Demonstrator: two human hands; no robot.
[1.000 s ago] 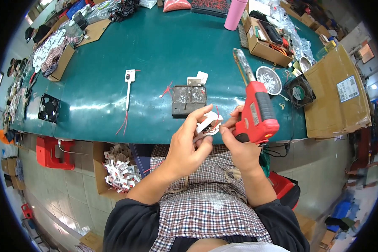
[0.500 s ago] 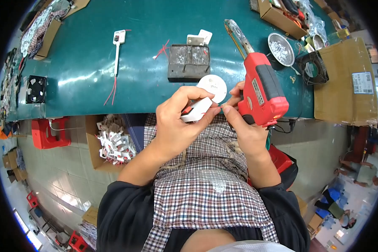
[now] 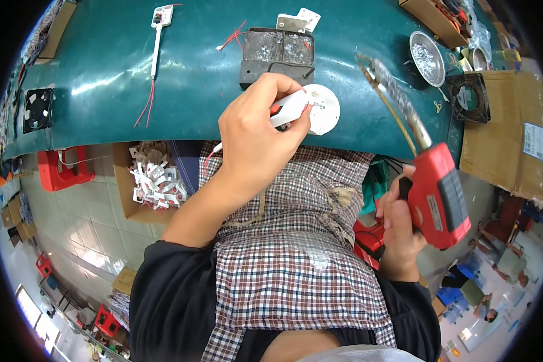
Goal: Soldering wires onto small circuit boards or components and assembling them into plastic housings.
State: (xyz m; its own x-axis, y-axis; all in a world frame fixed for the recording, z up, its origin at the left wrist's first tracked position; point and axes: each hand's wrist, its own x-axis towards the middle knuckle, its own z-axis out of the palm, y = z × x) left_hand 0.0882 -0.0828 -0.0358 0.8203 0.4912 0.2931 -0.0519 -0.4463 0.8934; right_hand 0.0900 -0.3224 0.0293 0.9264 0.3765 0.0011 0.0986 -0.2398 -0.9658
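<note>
Hands, two: the left hand (image 3: 259, 123), gripping a white plastic device (image 3: 294, 108) with a red part at its side, between thumb and fingers; the right hand (image 3: 399, 229), its fingers wrapped round the handle of a red-and-black soldering gun (image 3: 437, 199). White device: held above the near edge of the counter (image 3: 102, 102), a slim white stem and red wire (image 3: 208, 163) showing to the left of the left hand. Soldering gun: right of the body, its long metal barrel (image 3: 401, 99) slanting far and left over the counter, tip well apart from the white device. White round disc (image 3: 324, 114): at the near edge, just right of the left hand, partly behind the white device; contact between the two cannot be told. Dark tray (image 3: 256, 71): just beyond the left hand, two compartments bearing silvery residue; behind it a metal plate (image 3: 291, 23) and a white plate. Loose red wires (image 3: 230, 39): left of the tray. Second white device (image 3: 157, 48): farther left, long-stemmed, red wires trailing near. Fans, two, black: one at left (image 3: 38, 110), one at right (image 3: 468, 99). Metal bowl (image 3: 434, 78): far right, holding silvery bits. Carton of white parts (image 3: 122, 187): below the counter, left.
</note>
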